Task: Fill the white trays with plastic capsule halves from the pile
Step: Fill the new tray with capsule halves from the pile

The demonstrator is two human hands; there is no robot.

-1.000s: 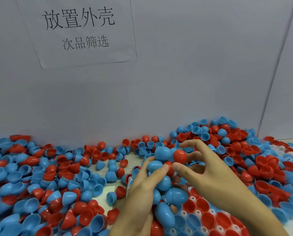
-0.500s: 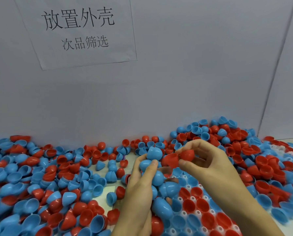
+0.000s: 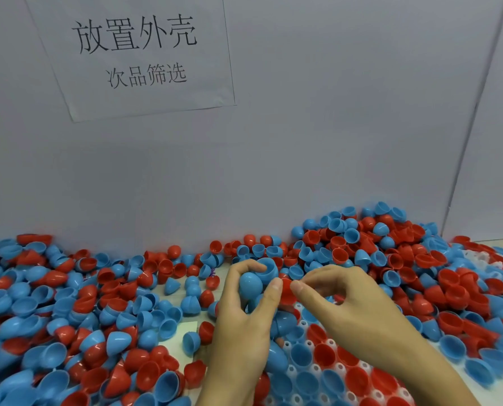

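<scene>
While the white tray [image 3: 311, 345] under the hands already shows rows of red and blue halves seated in its sockets, several holes near the front edge look bare, so I judge it partly filled. Left hand [image 3: 244, 315] grips a clutch of blue halves [image 3: 251, 284]. Right hand [image 3: 344, 300] pinches a red half [image 3: 286, 290] at the fingertips, just above the tray. Pile [image 3: 98, 312] is large on both sides; second tray [image 3: 478, 257] at right is mostly buried.
</scene>
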